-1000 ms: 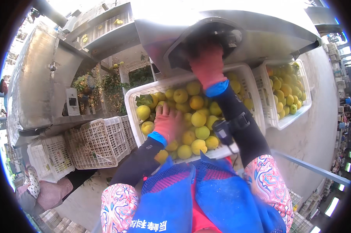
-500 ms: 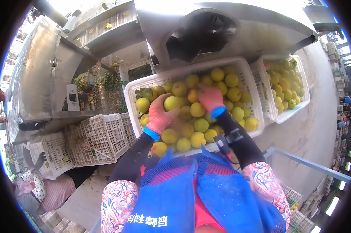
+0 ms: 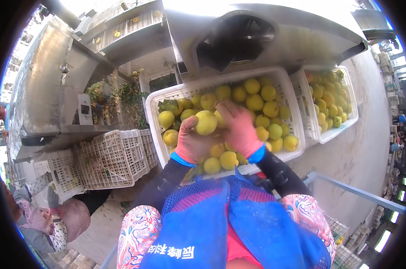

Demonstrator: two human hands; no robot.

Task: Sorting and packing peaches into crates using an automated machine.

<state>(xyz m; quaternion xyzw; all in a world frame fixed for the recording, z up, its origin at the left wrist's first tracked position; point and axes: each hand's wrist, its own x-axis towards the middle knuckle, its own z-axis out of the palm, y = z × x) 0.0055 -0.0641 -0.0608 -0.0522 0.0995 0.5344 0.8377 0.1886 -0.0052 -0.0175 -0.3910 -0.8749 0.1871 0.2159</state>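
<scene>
A white plastic crate full of yellow-green peaches lies in front of me. My left hand, in a pink glove, is closed round a large pale peach, lifted above the others. Close beside it, my right hand, gloved in the same pink, curls its fingers over another peach. That fruit is partly covered by the hand and by the left hand's peach. Green leaves lie in the crate's far left corner.
A second white crate of peaches stands at right. Metal machinery with a dark opening rises behind the crates. Empty-looking crates are stacked at left, near a co-worker. A blue rail runs at lower right.
My left hand has raised its peach a little and turned it up. My right hand has come back from among the peaches toward the left hand, its fingers now over a peach.
</scene>
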